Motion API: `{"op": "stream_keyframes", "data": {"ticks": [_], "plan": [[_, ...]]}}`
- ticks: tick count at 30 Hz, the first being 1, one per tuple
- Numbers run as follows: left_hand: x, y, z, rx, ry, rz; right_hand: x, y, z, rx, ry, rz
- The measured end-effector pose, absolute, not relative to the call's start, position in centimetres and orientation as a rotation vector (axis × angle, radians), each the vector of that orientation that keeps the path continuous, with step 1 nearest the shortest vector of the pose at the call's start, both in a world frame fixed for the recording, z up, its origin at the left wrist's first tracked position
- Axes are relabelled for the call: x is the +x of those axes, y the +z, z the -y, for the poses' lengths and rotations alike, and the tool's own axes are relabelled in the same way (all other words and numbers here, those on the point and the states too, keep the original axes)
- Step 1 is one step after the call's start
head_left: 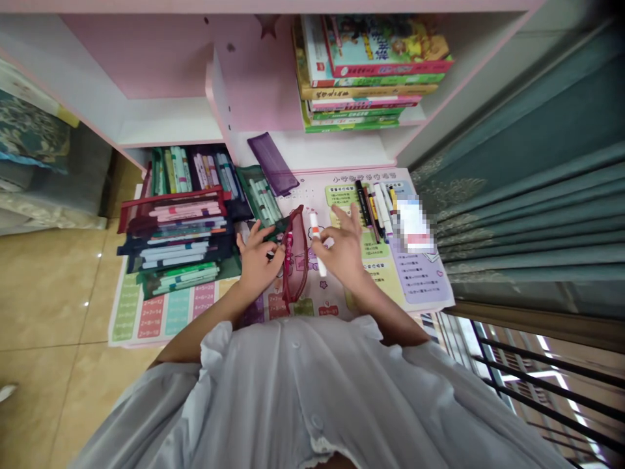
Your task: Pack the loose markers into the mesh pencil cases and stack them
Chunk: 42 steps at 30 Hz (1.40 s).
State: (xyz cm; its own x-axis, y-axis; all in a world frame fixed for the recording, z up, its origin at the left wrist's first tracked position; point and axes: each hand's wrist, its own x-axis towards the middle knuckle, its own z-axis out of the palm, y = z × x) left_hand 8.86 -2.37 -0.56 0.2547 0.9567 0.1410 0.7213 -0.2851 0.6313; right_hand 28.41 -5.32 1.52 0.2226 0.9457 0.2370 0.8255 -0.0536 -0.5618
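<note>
The left hand (258, 257) is half open and presses on the side of a red pencil case (296, 255), which stands on its edge at 12 o'clock, so the hand seems to keep it from tipping. The right hand (344, 251) is half open too, right by a white marker (317, 244), but I can't tell if it grips it. They work on a paper number mat (127, 306) on the tile floor (49, 293), with packed pen cases (176, 234) at 11 o'clock, a pink shelf (146, 58) ahead and a green curtain (527, 195) at 2 o'clock.
</note>
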Motion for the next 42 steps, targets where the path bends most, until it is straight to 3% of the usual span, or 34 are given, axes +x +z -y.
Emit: {"op": "stream_keyframes", "data": {"ticks": [9,26,33,38,42], "plan": [[8.9,-0.3,2.5,2.059,0.718,-1.544,24.5,1.0,5.5,-1.916,0.548,1.747],[8.7,-0.5,2.4,2.080,0.702,-1.521,24.1,-0.4,5.2,-2.127,0.511,1.971],[8.8,-0.5,2.4,2.067,0.723,-1.526,27.8,-0.6,4.5,-1.849,0.116,1.702],[8.7,-0.7,2.4,2.049,0.731,-1.523,34.4,-1.2,2.2,-2.223,-0.210,1.482],[8.7,-0.8,2.4,2.050,0.728,-1.521,37.9,-2.1,1.5,-2.455,-0.268,1.474]]}}
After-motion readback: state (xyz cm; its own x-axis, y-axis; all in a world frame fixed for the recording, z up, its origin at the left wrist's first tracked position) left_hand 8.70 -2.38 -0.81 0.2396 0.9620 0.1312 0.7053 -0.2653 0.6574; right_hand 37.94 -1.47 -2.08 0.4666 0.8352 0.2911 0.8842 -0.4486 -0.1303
